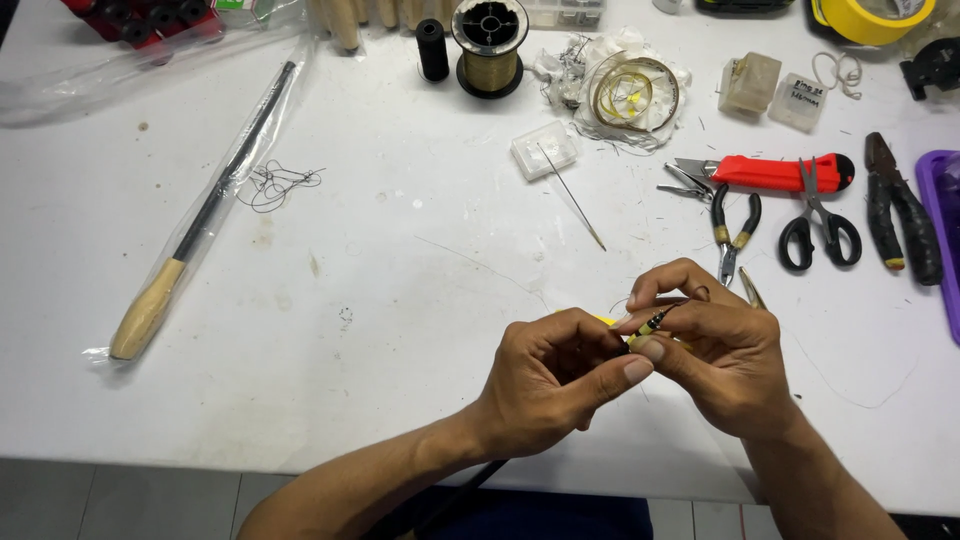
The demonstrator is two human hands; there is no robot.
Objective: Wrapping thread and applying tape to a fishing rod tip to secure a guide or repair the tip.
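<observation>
A small, slender piece banded in black and yellow is pinched between the two hands, just above the near edge of the white table. It is judged to be very light and stiff, thin enough to slip or roll if gripped loosely, and possibly fragile at its tip; hold is best taken on the banded shaft, close to where the fingertips already meet. A bit of yellow shows beneath the fingers, but what it belongs to cannot be told.

The left hand is closed, thumb pressed against the forefinger at the near end of the piece. The right hand is curled over it, thumb and forefinger nipping the far end.

Just beyond the right hand, small pliers with black and yellow handles are laid, and further out to the right black scissors, a red utility knife and dark pliers. A long thin needle lies ahead of the hands, resting on a small clear box. Well beyond, a spool of gold line stands. Far to the left, a dark rod with a cork handle lies in a clear sleeve.
</observation>
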